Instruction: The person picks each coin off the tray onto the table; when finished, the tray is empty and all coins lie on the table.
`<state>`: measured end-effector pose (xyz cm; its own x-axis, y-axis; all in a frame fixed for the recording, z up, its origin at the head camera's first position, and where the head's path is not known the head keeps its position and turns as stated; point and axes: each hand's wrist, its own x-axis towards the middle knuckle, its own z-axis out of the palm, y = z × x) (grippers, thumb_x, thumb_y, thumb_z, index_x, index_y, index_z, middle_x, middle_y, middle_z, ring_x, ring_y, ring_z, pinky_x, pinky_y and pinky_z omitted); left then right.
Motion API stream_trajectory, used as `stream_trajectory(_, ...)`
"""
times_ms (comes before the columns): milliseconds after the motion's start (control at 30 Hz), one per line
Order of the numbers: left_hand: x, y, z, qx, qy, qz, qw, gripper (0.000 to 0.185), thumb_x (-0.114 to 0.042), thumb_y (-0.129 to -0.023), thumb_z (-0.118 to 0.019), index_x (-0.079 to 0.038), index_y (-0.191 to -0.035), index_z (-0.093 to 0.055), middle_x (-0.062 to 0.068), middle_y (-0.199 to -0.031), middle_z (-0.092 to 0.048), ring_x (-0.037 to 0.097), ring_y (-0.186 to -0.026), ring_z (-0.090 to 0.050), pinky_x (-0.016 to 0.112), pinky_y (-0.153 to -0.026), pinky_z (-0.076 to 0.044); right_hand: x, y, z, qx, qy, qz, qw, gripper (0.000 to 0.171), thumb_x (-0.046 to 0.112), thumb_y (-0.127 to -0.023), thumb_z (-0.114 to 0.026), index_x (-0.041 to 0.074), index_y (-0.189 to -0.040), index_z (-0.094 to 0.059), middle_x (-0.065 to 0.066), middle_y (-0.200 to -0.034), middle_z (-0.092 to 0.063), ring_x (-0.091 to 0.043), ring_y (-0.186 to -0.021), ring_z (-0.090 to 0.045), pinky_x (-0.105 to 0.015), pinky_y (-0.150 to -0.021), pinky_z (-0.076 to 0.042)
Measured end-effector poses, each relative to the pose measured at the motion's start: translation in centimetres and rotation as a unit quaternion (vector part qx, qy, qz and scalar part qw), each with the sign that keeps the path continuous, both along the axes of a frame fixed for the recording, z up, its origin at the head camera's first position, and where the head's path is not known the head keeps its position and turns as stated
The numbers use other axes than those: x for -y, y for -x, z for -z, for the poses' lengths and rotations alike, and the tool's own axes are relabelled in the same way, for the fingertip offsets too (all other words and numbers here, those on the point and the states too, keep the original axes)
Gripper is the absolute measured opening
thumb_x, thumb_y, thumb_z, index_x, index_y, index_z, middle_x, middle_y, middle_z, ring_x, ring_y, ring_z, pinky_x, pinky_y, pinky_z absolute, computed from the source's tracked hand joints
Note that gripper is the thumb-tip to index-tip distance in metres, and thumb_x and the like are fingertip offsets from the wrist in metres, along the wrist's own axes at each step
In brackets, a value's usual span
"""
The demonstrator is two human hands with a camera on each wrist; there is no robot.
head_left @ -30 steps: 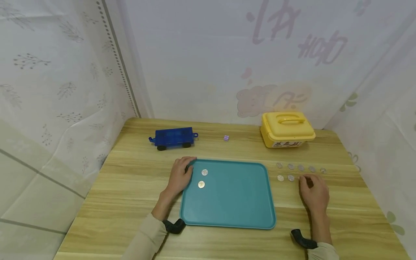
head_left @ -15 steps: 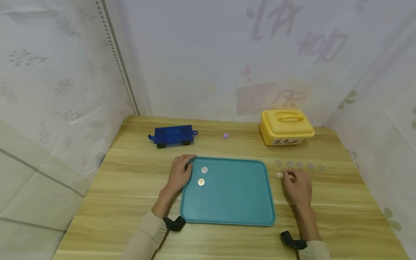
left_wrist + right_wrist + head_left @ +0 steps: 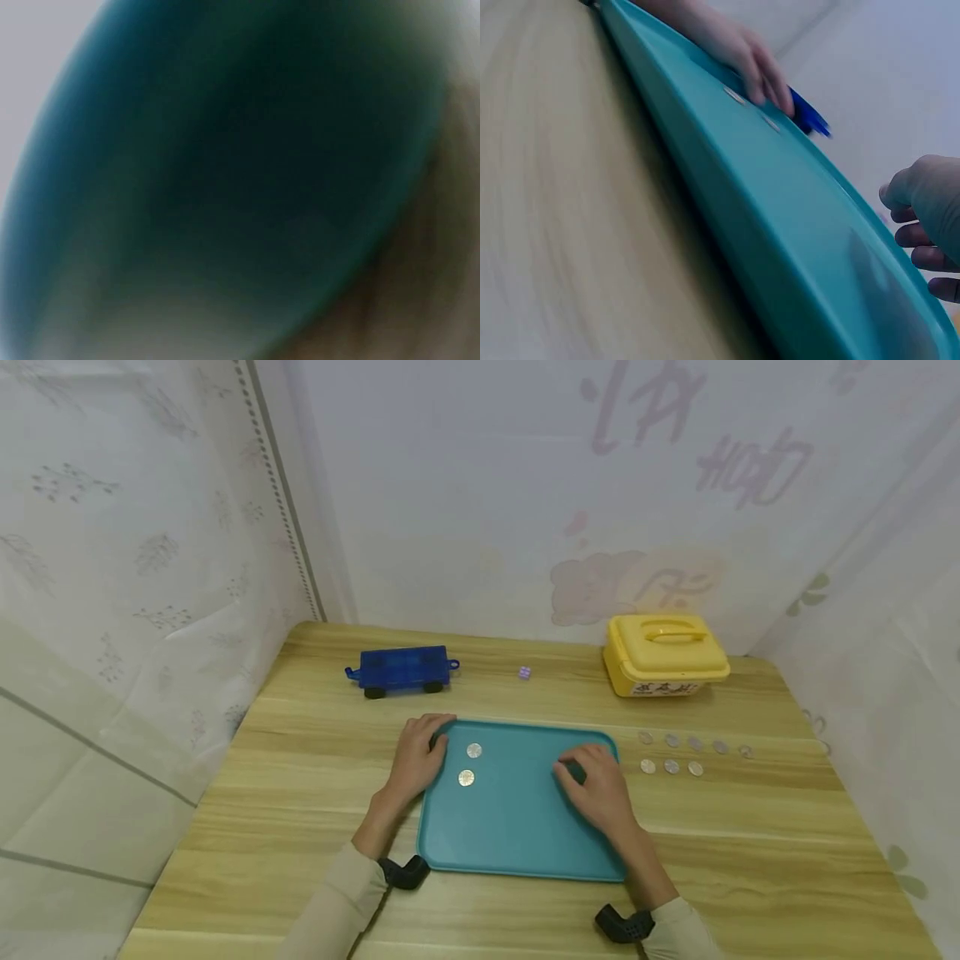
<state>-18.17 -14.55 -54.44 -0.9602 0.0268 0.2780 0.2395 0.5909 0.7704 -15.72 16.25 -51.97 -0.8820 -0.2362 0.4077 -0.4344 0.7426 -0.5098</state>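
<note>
Now the right hand [image 3: 600, 789] hovers with curled fingers over the teal tray [image 3: 525, 843]; whether it holds a coin I cannot tell. Left hand [image 3: 416, 760] grips the tray's far left corner beside two coins [image 3: 469, 764]. Tray's long axis runs left-right on the wooden surface [image 3: 300, 793], white curtains around.

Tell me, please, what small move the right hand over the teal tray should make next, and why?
Probably lower the right hand onto the bare floor of the teal plastic tray beside the two silver coins and open its curled fingers. The head view shows it over the tray's right part, perhaps carrying a coin, though none shows. The left hand grips the tray's far left corner, and eight coins lie on the wooden table.
</note>
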Motion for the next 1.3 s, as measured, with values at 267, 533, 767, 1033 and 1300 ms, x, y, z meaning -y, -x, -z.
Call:
stream_trajectory(267,-0.1,0.2,-0.1,0.006,0.004,-0.004,1.0000,0.035,-0.005,-0.095,-0.059,-0.010,-0.129,-0.067,0.010,-0.129,-0.066,0.029,-0.105,-0.054,0.043,-0.092,-0.042,5.4,-0.1,-0.1,0.006,-0.044,-0.056,0.997,0.019,0.028,-0.089,-0.076,0.015,-0.102,-0.076,0.001,-0.098,-0.072,-0.020,-0.093,-0.063,-0.039,-0.079,-0.051)
stream_trajectory(533,-0.5,0.1,-0.1,0.013,0.011,0.009,0.9998,0.034,-0.006,-0.096,-0.059,-0.011,-0.129,-0.066,0.010,-0.130,-0.065,0.028,-0.104,-0.053,0.043,-0.091,-0.043,8.9,-0.4,0.7,0.014,-0.055,-0.104,0.993,0.030,0.032,-0.087,-0.077,0.014,-0.110,-0.075,-0.001,-0.102,-0.071,-0.021,-0.094,-0.061,-0.038,-0.081,-0.050)
stream_trajectory(767,-0.5,0.0,-0.3,0.015,0.012,0.007,0.9998,0.034,-0.006,-0.097,-0.057,-0.010,-0.130,-0.066,0.011,-0.130,-0.065,0.030,-0.105,-0.053,0.046,-0.092,-0.043,10.8,-0.7,1.6,-0.015,-0.058,-0.115,0.992,0.026,0.034,-0.088,-0.076,0.017,-0.107,-0.076,0.002,-0.101,-0.067,-0.018,-0.089,-0.056,-0.035,-0.075,-0.044)
stream_trajectory(1033,-0.2,-0.1,-0.2,0.006,0.016,0.005,0.9998,0.034,-0.005,-0.097,-0.057,-0.011,-0.130,-0.066,0.010,-0.130,-0.065,0.029,-0.104,-0.053,0.045,-0.091,-0.044,11.6,-0.9,1.4,0.046,-0.044,-0.109,0.992,0.017,0.028,-0.091,-0.072,0.017,-0.104,-0.070,-0.001,-0.104,-0.064,-0.021,-0.092,-0.052,-0.038,-0.080,-0.041)
stream_trajectory(1300,0.0,-0.1,0.0,-0.001,0.012,0.001,0.9999,0.034,-0.006,-0.097,-0.059,-0.011,-0.130,-0.066,0.010,-0.129,-0.066,0.030,-0.103,-0.054,0.044,-0.090,-0.044,11.7,-0.4,2.1,0.015,-0.026,-0.149,0.988,0.008,0.016,-0.094,-0.065,0.019,-0.102,-0.065,0.004,-0.095,-0.066,-0.014,-0.089,-0.059,-0.036,-0.083,-0.047)
